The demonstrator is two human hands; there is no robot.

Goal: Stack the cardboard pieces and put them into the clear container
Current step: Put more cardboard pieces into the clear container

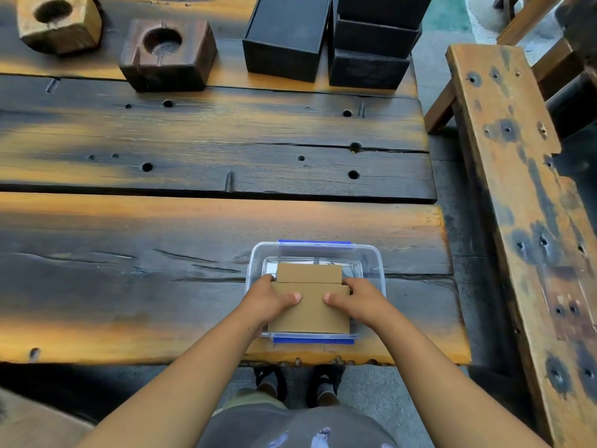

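Observation:
A clear plastic container [371,263] with blue clips on its near and far rims stands close to the table's front edge. A stack of brown cardboard pieces [311,313] is inside or just above its opening; a smaller piece [309,272] shows at the stack's far end. My left hand [269,300] grips the stack's left side, thumb on top. On the stack's right side my right hand [357,302] grips the same way. Whether the stack rests on the container's floor cannot be told.
Two wooden blocks with round hollows [58,22] [168,53] sit at the far left of the dark plank table [161,253]. Black boxes [286,37] [371,40] stand at the back centre. A wooden bench [517,189] runs along the right.

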